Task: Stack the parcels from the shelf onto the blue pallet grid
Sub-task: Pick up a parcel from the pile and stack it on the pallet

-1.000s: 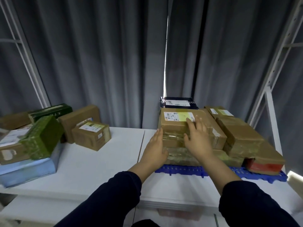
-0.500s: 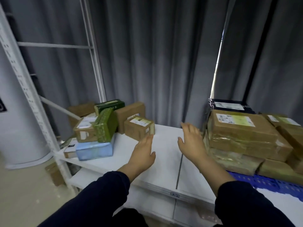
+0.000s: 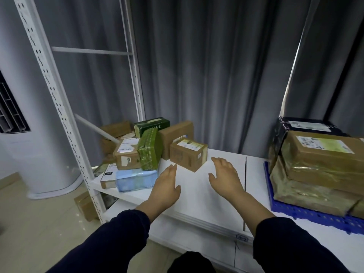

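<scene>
A small brown labelled parcel point(image 3: 188, 154) stands on the white shelf point(image 3: 199, 194), nearest my hands. My left hand point(image 3: 167, 186) and my right hand point(image 3: 226, 176) hover open above the shelf just in front of it, one on each side, touching nothing. Behind and left of it lies a heap of parcels: a green taped one point(image 3: 150, 148), a dark green box point(image 3: 151, 126), a tall brown box point(image 3: 176, 134), a labelled brown box point(image 3: 127, 154) and a light blue package point(image 3: 136, 179). At the right, the blue pallet grid point(image 3: 307, 213) carries stacked brown parcels point(image 3: 323, 160) and a black box point(image 3: 303, 127).
White slotted shelf posts point(image 3: 65, 123) rise at the left. A white round column unit point(image 3: 29, 119) stands on the floor beyond them. A brown box point(image 3: 85, 204) sits low beside the post. Grey curtains hang behind the shelf.
My hands let go of the top brown parcel on the pallet stack and moved left across the shelf. The view turned left with them, toward the small brown parcel.
</scene>
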